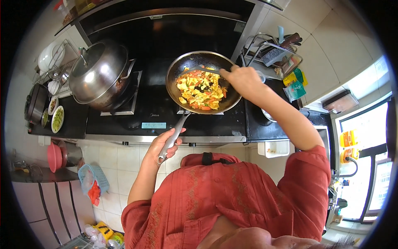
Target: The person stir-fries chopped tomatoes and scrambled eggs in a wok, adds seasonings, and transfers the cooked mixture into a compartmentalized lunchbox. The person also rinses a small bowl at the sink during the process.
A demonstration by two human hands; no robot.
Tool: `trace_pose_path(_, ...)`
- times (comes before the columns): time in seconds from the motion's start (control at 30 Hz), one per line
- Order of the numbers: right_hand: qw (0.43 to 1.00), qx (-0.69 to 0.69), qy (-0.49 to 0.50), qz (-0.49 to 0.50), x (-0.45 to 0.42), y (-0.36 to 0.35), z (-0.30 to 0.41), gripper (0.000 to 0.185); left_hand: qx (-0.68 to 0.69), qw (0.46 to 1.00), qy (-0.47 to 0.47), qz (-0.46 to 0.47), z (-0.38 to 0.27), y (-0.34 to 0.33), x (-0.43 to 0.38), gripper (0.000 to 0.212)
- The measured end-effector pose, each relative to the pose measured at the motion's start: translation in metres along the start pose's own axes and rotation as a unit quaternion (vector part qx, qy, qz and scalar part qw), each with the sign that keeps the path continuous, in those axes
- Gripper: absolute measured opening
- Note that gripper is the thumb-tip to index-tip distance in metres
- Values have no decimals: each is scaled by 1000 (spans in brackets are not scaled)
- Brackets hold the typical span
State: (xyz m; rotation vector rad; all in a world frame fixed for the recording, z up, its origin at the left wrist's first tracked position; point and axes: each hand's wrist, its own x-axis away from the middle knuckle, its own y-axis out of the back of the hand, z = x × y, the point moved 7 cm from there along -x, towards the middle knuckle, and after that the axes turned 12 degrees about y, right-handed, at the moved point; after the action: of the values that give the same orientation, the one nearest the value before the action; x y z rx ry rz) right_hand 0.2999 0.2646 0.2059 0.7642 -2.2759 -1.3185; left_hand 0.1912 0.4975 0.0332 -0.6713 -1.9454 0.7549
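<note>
My left hand (164, 145) grips the grey handle (175, 133) of a dark wok (172, 76) over the right side of the black stove. Scrambled egg with pieces of tomato and bits of green (202, 90) lies in the wok. My right hand (245, 81) reaches over the wok's right rim and holds a grey spatula (206, 69), whose blade lies at the upper left of the food. The spatula's handle is mostly hidden in my fist.
A large lidded steel pot (99, 74) stands on the left burner. Plates of chopped greens (58, 119) and a dark cooker (36, 101) are at the far left. A knife rack (270, 56) and food packets (294, 90) stand at the right. A white bin (273, 149) hangs below the counter edge.
</note>
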Motion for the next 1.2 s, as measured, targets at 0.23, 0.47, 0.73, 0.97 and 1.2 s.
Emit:
trace_pose_path(0.23,997,-35,47,46,11,-37,14,36,16,999,-27,10,4,10,-4,46)
trace_pose_path(0.47,982,-131,-122,55,78,-66,38,48,-44,998,-9,-51,27,49,-32,57)
trace_pose_path(0.73,833,-368,-363,-197,130,-9,75,24,-164,960,94,-206,121,149,-110,52)
trace_pose_path(0.97,754,-577,-309,-61,154,-69,157,19,17,994,97,-55,147,173,-184,27)
trace_pose_path(1.2,783,-557,-275,-36,198,-114,185,19,16,994,-5,-112,141,169,-189,7)
